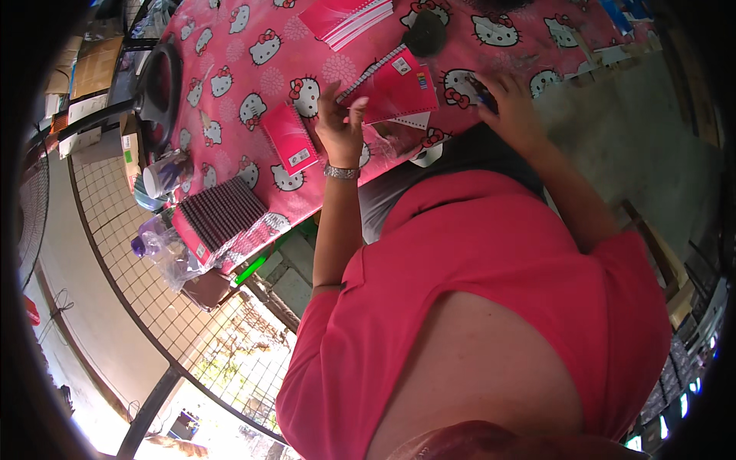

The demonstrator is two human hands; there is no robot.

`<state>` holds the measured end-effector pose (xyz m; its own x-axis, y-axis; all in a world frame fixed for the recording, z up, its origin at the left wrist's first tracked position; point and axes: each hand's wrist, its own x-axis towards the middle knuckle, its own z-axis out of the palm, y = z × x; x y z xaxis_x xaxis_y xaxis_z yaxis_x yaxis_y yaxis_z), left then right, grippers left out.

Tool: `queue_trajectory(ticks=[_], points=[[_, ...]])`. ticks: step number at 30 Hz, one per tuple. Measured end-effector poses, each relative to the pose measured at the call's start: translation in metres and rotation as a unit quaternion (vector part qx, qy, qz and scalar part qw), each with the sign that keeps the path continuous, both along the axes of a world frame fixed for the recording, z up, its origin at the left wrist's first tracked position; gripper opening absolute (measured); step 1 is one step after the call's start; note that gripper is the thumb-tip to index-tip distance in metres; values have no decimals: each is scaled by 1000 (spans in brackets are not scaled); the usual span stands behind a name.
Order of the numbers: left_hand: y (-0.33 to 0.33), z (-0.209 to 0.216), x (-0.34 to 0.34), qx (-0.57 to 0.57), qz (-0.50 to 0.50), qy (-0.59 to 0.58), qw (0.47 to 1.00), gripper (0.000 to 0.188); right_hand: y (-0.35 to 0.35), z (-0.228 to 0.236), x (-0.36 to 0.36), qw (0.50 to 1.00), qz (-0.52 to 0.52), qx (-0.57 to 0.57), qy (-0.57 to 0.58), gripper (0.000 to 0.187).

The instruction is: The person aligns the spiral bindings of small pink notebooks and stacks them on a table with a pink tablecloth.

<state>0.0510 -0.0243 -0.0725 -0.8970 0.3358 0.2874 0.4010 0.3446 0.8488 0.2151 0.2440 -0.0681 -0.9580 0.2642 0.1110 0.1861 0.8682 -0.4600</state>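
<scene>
Over at the left, a black wire-mesh panel (pixel 115 222) stands beside the pink-covered bench (pixel 230 54). A black ring-shaped thing (pixel 159 92) sits by the bench's left edge, with a white-lidded jar (pixel 165 178) near it. Closer to the person, at the bench's corner, I see a stack of spiral notebooks (pixel 224 215), their black bindings in rows, just beside some clear plastic wrapping (pixel 170 257).

Further right, a small red notebook (pixel 290 139) lies flat, its spiral edge toward the left hand (pixel 340 132). That hand is raised, a metal watch (pixel 341 172) on its wrist; its grip is loose, fingers apart and bent, and I see nothing between them. The larger red notebook (pixel 402 90) lies just to the right of this grip, near the thumb and tilted on the cloth, with white paper (pixel 414 120) peeking from under its near edge. I can't tell whether the thumb touches it. Beyond it rest a pile of red notebooks (pixel 349 21) and a dark rounded thing (pixel 425 34).

At the right, the right hand (pixel 512 111) has its fingers curled round a small dark tool with some blue (pixel 484 96); its kind I can't make out. This grip is apart from the larger notebook, past its right edge.
</scene>
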Motion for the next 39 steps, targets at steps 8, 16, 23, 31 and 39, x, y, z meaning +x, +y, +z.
queue_trajectory(ticks=[8,16,23,31,39], points=[[-5,-5,-2,-44,27,-7,999,21,-79,43,-47,939,203,-221,165,47],[-3,-10,2,-24,35,71,997,16,-105,49,-77,944,223,-151,192,43],[-4,-11,4,38,20,42,998,13,-111,50,-83,956,224,-102,158,30],[0,22,19,-77,25,101,992,6,-102,41,-72,836,126,-531,-55,31],[-133,0,2,-51,363,-59,928,29,26,-12,-43,988,38,-61,140,29]])
